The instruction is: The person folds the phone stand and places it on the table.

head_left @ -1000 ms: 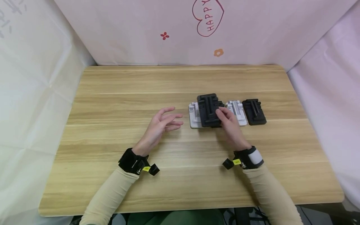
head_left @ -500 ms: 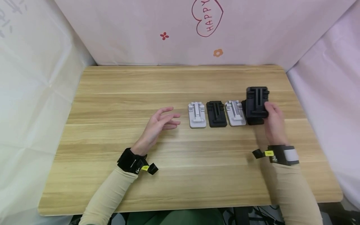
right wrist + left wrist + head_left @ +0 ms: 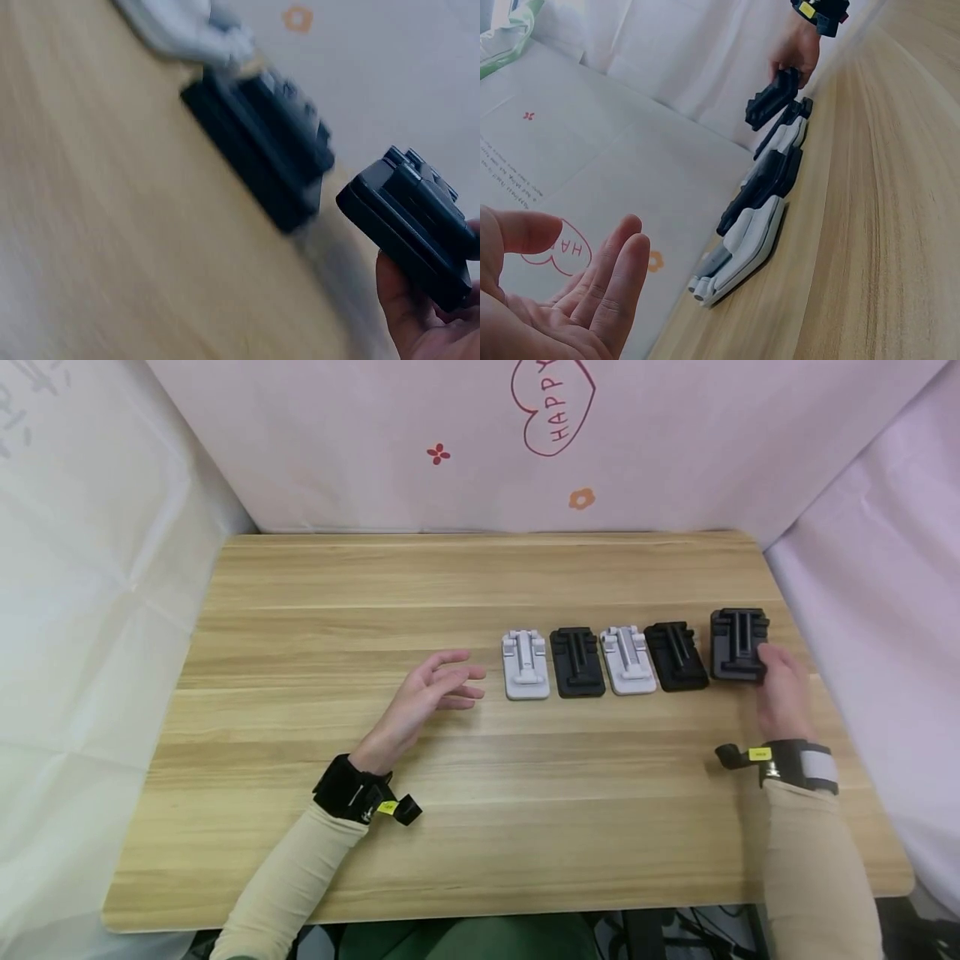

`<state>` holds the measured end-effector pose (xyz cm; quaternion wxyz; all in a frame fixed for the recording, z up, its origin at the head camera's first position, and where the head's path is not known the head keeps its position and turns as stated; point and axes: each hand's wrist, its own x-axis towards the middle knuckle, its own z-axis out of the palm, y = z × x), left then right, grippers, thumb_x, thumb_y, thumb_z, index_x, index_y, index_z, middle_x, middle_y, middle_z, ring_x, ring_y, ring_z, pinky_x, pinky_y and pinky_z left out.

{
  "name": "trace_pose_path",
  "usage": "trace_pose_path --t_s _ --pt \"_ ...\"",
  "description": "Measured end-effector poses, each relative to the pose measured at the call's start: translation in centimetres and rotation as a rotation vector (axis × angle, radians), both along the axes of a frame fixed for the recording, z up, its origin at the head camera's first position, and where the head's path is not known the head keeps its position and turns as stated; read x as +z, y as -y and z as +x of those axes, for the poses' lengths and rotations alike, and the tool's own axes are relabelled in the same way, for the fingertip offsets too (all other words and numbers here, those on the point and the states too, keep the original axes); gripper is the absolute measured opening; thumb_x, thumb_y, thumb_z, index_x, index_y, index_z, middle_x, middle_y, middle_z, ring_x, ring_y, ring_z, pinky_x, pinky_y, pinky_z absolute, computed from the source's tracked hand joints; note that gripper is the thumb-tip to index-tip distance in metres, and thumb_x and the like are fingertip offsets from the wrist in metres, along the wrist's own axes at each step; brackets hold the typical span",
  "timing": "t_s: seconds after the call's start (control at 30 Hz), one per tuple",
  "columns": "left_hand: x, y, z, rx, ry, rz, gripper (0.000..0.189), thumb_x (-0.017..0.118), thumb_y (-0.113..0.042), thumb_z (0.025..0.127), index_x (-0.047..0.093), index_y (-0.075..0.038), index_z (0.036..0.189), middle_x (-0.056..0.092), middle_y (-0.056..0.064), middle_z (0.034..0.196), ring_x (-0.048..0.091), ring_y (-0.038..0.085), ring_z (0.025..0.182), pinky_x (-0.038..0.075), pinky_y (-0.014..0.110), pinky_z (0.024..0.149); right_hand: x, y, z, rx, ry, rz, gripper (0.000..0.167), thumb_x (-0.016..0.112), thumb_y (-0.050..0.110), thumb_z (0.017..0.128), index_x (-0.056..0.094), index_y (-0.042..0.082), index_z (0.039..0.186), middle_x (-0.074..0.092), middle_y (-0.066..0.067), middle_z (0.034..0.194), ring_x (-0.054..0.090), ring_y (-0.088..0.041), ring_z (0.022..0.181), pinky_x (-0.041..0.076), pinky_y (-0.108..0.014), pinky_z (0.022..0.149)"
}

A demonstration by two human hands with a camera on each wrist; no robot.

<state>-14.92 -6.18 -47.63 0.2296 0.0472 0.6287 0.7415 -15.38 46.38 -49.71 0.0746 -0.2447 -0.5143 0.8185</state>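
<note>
My right hand (image 3: 786,693) grips a black folding phone stand (image 3: 738,645) by its right side, at the right end of a row of similar stands. In the right wrist view, the held stand (image 3: 409,225) is raised off the table, with the thumb and fingers around its lower end. From left to right the row runs: a white stand (image 3: 526,667), a black stand (image 3: 577,663), another white stand (image 3: 628,662) and another black stand (image 3: 677,657), all lying folded. My left hand (image 3: 420,700) hovers left of the row, fingers loosely extended, holding nothing.
The wooden table (image 3: 480,827) has its far edge against a white sheet (image 3: 360,452) printed with a heart and small flowers. More pale sheeting (image 3: 877,610) hangs at both sides. A camera on a black strap (image 3: 795,764) is worn at each wrist.
My right hand has carried the black phone stand rightward, from above the left part of the row to beyond its right end, uncovering the stands beneath. The left hand has barely moved.
</note>
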Motion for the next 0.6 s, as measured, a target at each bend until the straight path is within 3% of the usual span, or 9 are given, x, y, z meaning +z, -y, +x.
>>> trace_pose_path --t_s 0.07,0.17,0.3,0.37,0.47,0.53,0.6 --pt "0.0 0.0 0.0 -0.004 0.0 -0.002 0.049 0.055 -0.02 0.108 0.041 -0.002 0.151 0.064 0.021 0.137 0.073 0.02 0.104 0.059 0.039 0.095 -0.4 -0.6 -0.2 0.006 0.056 0.066 0.009 0.06 0.015 0.105 0.067 0.013 0.11 0.05 0.005 0.134 0.052 -0.003 0.118 0.048 -0.012 0.098" --pt "-0.1 0.1 0.0 -0.007 -0.002 0.0 0.049 0.055 -0.018 0.107 0.041 -0.002 0.151 0.064 0.021 0.138 0.073 0.02 0.103 0.059 0.039 0.095 -0.8 -1.4 -0.4 0.013 0.15 0.174 0.014 0.059 0.022 0.106 0.066 0.021 0.118 0.041 0.007 0.156 0.036 -0.006 0.141 0.031 -0.012 0.115" --pt "-0.2 0.1 0.1 -0.003 -0.005 -0.001 0.049 0.054 -0.017 0.107 0.04 0.0 0.152 0.064 0.022 0.138 0.072 0.02 0.103 0.059 0.039 0.095 -1.1 -1.9 -0.7 0.032 0.232 0.293 0.028 0.061 0.031 0.105 0.06 0.027 0.132 0.029 0.009 0.167 0.022 -0.004 0.151 0.015 -0.014 0.122" --pt "-0.2 0.2 0.1 0.0 -0.004 -0.002 0.05 0.054 -0.017 0.107 0.04 0.001 0.152 0.063 0.022 0.138 0.072 0.02 0.103 0.059 0.039 0.095 -1.1 -2.0 -0.8 0.042 0.246 0.347 0.029 0.063 0.034 0.104 0.061 0.028 0.132 0.039 0.008 0.16 0.027 -0.005 0.148 0.016 -0.014 0.122" --pt "-0.3 0.2 0.1 0.004 -0.002 -0.002 0.05 0.054 -0.016 0.107 0.04 0.001 0.152 0.063 0.022 0.137 0.072 0.02 0.103 0.06 0.039 0.094 -1.2 -2.2 -1.0 0.06 0.247 0.391 0.023 0.067 0.034 0.102 0.067 0.029 0.124 0.055 0.013 0.134 0.04 -0.004 0.135 0.023 -0.012 0.118" --pt "-0.3 0.2 0.1 0.007 0.001 -0.002 0.05 0.054 -0.016 0.107 0.04 0.001 0.152 0.063 0.022 0.137 0.072 0.019 0.102 0.06 0.039 0.094 -1.2 -2.4 -1.1 0.085 0.247 0.421 0.021 0.067 0.035 0.101 0.068 0.028 0.12 0.057 0.016 0.117 0.046 -0.001 0.122 0.029 -0.011 0.113" --pt "-0.3 0.1 0.1 0.012 0.003 -0.004 0.049 0.054 -0.016 0.107 0.04 0.001 0.152 0.064 0.022 0.137 0.072 0.019 0.102 0.06 0.039 0.094 -1.2 -2.7 -1.3 0.121 0.267 0.49 0.03 0.067 0.04 0.101 0.066 0.027 0.128 0.056 0.017 0.11 0.047 0.001 0.113 0.034 -0.011 0.107"
